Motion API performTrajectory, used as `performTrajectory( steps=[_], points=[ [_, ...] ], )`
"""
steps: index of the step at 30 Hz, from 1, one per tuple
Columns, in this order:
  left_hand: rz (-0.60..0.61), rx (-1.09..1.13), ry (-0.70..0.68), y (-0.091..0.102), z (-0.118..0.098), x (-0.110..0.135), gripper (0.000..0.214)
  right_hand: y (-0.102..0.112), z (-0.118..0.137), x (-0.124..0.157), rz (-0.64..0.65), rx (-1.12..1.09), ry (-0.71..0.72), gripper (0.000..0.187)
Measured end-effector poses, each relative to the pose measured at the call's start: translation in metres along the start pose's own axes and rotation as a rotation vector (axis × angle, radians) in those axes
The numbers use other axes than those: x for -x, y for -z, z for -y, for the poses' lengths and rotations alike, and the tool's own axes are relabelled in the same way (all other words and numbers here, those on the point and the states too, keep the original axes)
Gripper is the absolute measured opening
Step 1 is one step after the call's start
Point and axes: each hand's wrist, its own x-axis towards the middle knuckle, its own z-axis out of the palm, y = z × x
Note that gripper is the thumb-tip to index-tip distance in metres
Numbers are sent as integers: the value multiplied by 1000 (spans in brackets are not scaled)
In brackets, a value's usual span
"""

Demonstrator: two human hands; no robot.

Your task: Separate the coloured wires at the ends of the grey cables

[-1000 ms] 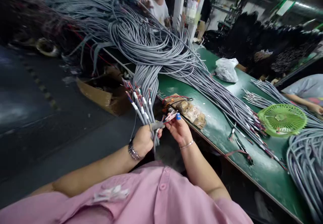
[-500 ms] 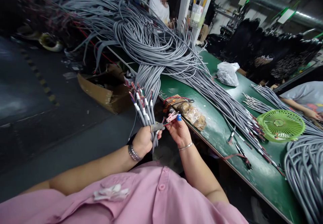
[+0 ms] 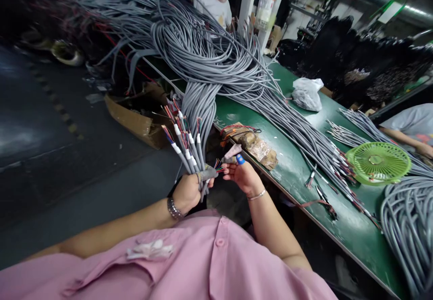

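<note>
A long green-topped table (image 3: 358,240) runs diagonally in dim light beside a dark gray floor (image 3: 111,178) marked by a striped line (image 3: 62,109). White posts (image 3: 248,2) rise at the back; a metal pipe (image 3: 413,16) gleams upper right.

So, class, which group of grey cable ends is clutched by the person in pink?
The white-banded group fanned out in the left hand. That hold sets it apart: the cable groups beside the green fan lie on the green table.

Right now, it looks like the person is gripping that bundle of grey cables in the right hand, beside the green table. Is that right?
Not quite: the left hand is gripping the bundle of grey cables beside the green table, as the head view shows.
</note>
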Motion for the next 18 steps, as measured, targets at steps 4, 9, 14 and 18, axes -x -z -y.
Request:
performTrajectory(
  steps=[4,9,14,18],
  points=[
    [24,-30,-43,5,6,1,19,-2,6,13,41,208,-15,44],
    [78,-73,-104,7,11,4,19,-20,8,18,23,418,32,38],
    [113,-120,-96,10,10,8,15,-34,1,16,-45,456,153,34],
    [180,-230,10,13,5,9,14,-36,-1,16,-6,505,178,30]
  ],
)
